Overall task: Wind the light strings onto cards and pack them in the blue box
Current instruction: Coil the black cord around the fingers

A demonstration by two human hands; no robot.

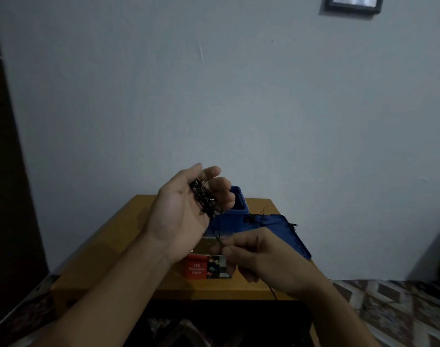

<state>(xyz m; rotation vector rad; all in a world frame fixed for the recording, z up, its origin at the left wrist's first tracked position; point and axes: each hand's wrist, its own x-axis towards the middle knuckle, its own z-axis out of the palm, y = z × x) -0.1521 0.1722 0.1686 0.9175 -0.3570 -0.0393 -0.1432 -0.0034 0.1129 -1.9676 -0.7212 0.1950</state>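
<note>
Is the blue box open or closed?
Open. The blue box shows a hollow top, and its lid lies flat beside it on the table. Whether anything is inside, I cannot tell.

The tabletop (108, 236) is showing a plain honey-brown wood tone, unpatterned. The box (239, 196) and its lid (286, 234) are showing a solid deep blue. The light string (201, 196) bundled in the left hand (183, 216) is reading black, with faint pale flecks along the strands. The strand at the grip of the right hand (261, 256) is also reading black. The card (206, 267) is showing a red panel with white lettering beside a dark multicoloured photo panel. The wall (213, 96) is appearing pale grey-blue and plain. The floor (389, 304) is displaying a brown and cream geometric pattern. The picture frame (326, 6) is appearing black.
</note>
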